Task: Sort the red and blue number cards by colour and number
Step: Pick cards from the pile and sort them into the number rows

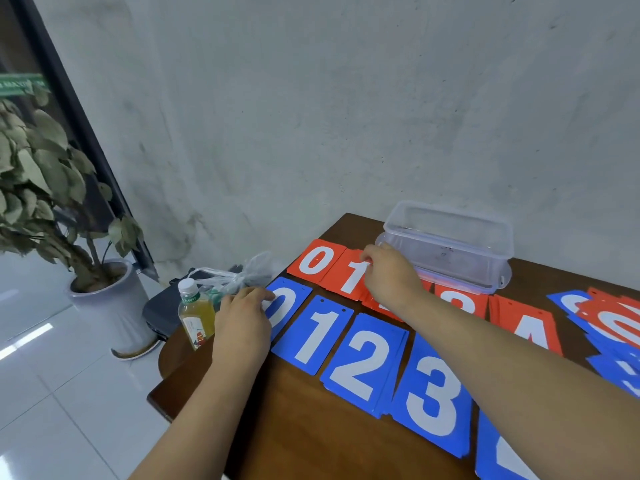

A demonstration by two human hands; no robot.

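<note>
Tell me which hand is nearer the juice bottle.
Left. The left hand rests on the blue 0 card, just beside the juice bottle; the right hand is farther off, at the red 1 card.

Right grip (389,275) on red 1 card (338,276)

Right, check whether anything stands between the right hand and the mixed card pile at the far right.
Nothing upright does. From the right hand, on the red 1 card, to the mixed pile lie only flat red cards. The clear container sits behind that row, off the path.
</note>
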